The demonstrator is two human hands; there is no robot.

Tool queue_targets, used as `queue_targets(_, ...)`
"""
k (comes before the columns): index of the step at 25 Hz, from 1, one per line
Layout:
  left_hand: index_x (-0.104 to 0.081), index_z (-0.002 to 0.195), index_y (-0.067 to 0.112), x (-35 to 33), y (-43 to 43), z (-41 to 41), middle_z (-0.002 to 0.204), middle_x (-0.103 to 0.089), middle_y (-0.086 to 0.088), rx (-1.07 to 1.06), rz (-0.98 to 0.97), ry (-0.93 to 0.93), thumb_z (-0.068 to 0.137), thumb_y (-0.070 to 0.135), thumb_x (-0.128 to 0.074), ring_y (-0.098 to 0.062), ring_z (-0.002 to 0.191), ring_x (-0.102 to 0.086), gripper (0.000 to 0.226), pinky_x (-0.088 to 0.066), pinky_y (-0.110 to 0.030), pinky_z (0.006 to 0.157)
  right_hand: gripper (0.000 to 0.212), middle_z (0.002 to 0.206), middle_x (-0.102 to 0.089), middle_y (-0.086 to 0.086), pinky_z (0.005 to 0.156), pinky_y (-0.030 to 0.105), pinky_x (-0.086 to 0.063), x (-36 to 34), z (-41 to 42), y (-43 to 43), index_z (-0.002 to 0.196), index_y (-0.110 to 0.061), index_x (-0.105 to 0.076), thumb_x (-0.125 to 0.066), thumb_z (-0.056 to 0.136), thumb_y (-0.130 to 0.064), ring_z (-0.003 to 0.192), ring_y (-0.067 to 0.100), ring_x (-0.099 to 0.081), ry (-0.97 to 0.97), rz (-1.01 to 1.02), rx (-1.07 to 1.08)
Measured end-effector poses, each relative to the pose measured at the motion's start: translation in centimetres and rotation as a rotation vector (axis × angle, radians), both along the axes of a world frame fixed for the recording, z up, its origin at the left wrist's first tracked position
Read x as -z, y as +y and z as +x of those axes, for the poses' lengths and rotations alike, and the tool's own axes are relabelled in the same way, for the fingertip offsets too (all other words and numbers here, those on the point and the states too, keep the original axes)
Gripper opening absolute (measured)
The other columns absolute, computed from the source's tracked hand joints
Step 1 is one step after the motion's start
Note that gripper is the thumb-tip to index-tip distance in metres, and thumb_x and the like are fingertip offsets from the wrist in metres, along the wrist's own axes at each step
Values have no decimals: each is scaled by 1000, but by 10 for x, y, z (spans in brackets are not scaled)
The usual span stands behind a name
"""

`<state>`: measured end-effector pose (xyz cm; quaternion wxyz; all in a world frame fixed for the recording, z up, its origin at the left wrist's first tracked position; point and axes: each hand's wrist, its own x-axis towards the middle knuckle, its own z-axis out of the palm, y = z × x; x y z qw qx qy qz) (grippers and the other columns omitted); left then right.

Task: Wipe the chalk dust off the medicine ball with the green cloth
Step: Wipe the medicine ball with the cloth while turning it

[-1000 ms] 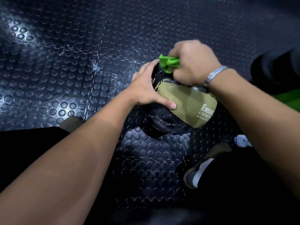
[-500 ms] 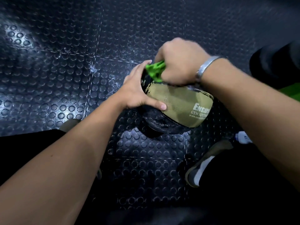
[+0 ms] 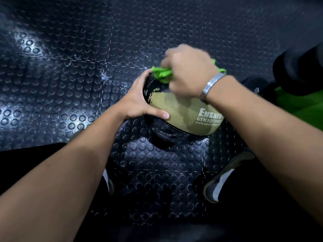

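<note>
The right grip (image 3: 188,72) is clenching the bunched green cloth (image 3: 161,74) and pressing it onto the far upper shoulder of the medicine ball (image 3: 183,110). The ball is sitting on the studded rubber floor (image 3: 70,75), directly beneath that grip. The left grip (image 3: 139,100) is grasping the ball's left flank, with fingers curling over the far side and the thumb lying along the near edge of the olive panel, so it is bracing rather than wiping. The ball being round, no long axis is coming into play. What the next stroke is turning on is that the olive panel with its white lettering is lying below the right grip and toward the person, while the cloth is poking out on that grip's left, just beside the left grip's fingertips. The right grip is showing blurred, so I am judging it mid-sweep. Whether chalk is remaining, I cannot tell in this light. Being the nearer one to the panel, the right grip is looking best placed to draw the cloth bodyward.
</note>
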<state>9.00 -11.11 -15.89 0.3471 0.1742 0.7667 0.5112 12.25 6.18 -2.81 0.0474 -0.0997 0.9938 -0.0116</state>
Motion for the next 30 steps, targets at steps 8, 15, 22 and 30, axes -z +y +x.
queue_targets(8,-15,156,58,2,-1,2,171,-21,11,8,22,-33,27,66,-103,-12,156,-25,156,-23,-48,130,31,100,-56,-4,68,33,-36,2,7,-2,108,-22,-69,-53,81,-23,107,26,-54,68,1,97)
queue_targets(15,-17,153,66,9,-5,0,170,-25,15,0,16,-49,30,61,-107,-15,154,-33,152,-30,-54,127,15,94,-64,-1,73,41,-54,9,43,49,90,-16,-70,-62,79,-22,94,29,-57,139,-205,215)
queue_targets(22,-15,156,63,-2,-8,-1,169,-25,16,28,-13,-121,29,57,-107,-15,151,-37,157,-31,-51,127,9,86,-63,-2,74,38,-51,34,96,70,83,-15,-70,-70,77,-23,83,25,-61,236,-482,471)
queue_targets(30,-50,147,40,-73,16,-12,158,-40,9,-188,-115,24,67,61,-92,-11,142,-39,93,-33,-41,120,17,74,-52,-1,65,38,-46,54,115,63,70,-11,-64,-76,81,-16,67,19,-52,403,-669,685)
